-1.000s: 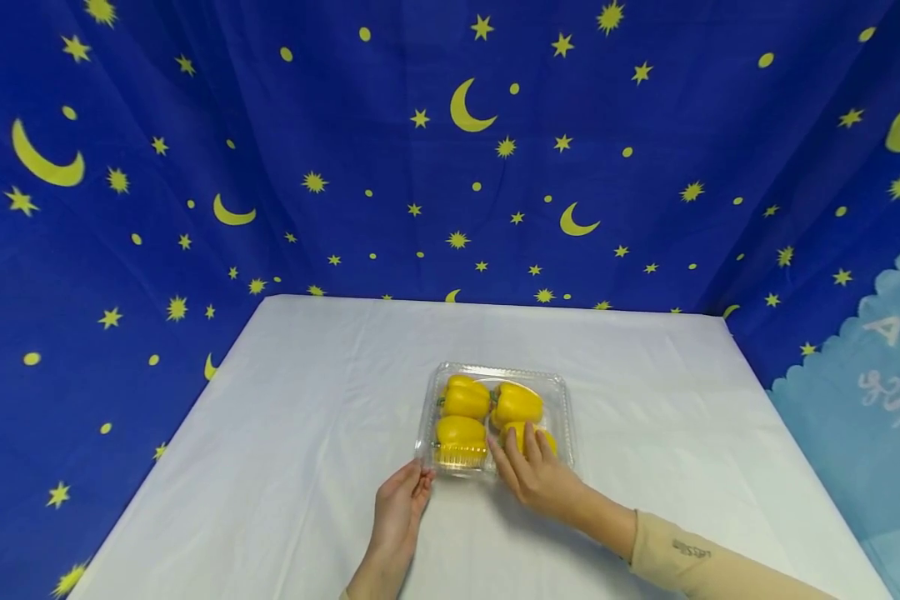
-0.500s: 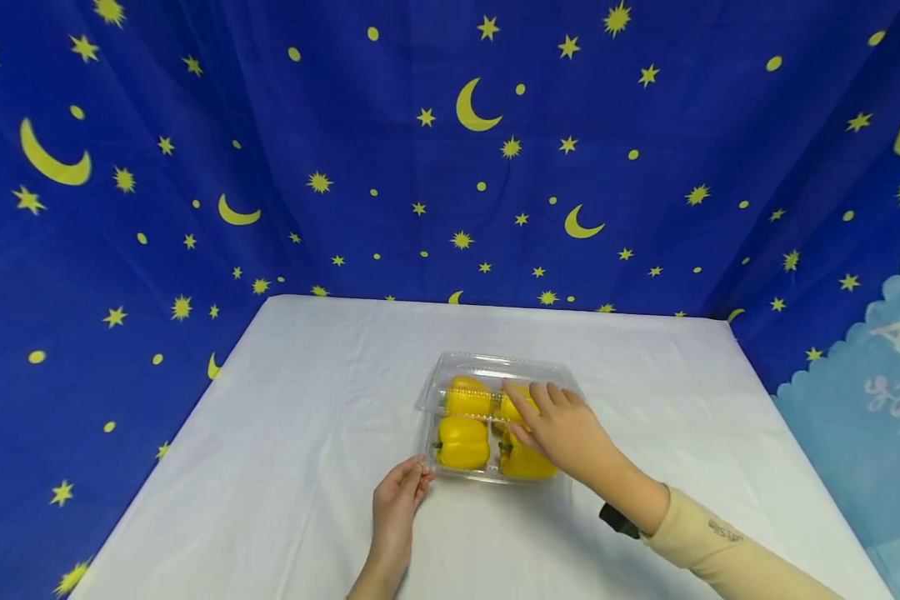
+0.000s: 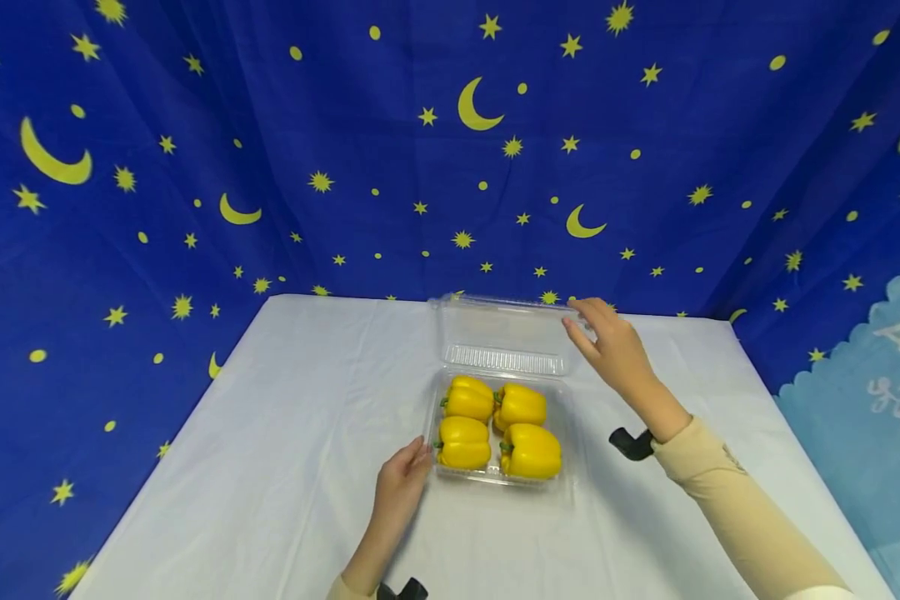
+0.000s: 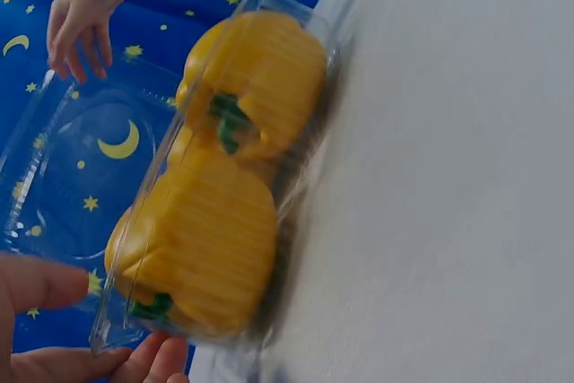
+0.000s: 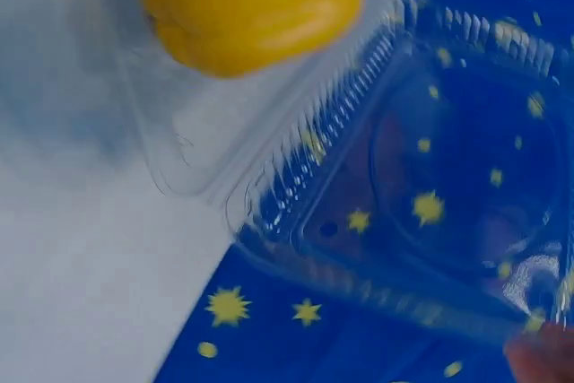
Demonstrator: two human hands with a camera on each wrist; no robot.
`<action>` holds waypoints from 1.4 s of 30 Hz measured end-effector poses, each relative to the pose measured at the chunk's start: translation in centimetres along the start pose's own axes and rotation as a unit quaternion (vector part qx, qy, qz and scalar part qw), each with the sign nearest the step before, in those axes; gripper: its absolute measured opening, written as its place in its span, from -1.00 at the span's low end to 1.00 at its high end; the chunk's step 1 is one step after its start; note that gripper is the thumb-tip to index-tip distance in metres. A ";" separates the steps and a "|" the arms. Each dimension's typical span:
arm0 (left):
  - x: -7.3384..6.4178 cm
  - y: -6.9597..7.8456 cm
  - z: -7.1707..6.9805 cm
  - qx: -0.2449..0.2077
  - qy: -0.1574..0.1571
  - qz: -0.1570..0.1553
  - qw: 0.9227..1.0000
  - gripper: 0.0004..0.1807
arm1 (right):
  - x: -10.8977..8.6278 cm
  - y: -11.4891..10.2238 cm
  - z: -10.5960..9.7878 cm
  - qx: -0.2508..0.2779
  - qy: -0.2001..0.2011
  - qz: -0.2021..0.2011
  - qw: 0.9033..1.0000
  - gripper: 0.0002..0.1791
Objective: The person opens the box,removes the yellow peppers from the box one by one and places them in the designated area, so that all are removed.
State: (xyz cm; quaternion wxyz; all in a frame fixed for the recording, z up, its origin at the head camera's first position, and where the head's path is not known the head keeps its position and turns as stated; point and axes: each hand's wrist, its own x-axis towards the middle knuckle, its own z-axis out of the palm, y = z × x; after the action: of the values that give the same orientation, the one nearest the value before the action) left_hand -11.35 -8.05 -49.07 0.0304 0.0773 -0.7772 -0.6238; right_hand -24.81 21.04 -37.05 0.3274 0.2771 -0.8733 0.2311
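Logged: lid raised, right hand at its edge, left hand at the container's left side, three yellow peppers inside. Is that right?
No: the head view shows four yellow peppers inside, not three. The raised lid, right hand at its edge and left hand at the left side of the container stand.

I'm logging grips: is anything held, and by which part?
The right hand is at the raised clear lid, by its right corner; the left hand is at the left side of the tray. Whether either actually grips cannot be told.
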 end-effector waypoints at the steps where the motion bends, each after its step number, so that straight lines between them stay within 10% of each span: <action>1: 0.1 0.0 -0.1 0.006 -0.005 0.004 1.000 -0.50 | 0.2 0.6 0.1 0.031 -0.003 0.018 0.999 -0.67; 14: 1.1 -1.6 0.2 0.112 -0.072 0.086 0.987 0.03 | 0.9 4.1 3.1 0.237 -0.099 0.198 0.946 -0.03; 27: 1.5 -1.9 0.3 0.102 -0.095 0.075 0.987 0.10 | 1.2 6.2 5.9 0.284 -0.262 0.382 0.840 0.10; 42: 1.8 -2.2 0.2 0.108 -0.090 0.084 0.987 0.11 | -1.6 8.6 8.8 0.291 -0.332 0.404 0.801 0.03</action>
State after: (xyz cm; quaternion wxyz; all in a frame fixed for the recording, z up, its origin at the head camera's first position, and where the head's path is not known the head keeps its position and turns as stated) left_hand -12.94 -8.59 -51.33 0.0043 -0.0421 -0.8430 -0.5362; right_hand -33.15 22.78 -46.08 -0.2015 0.0414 -0.8529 0.4799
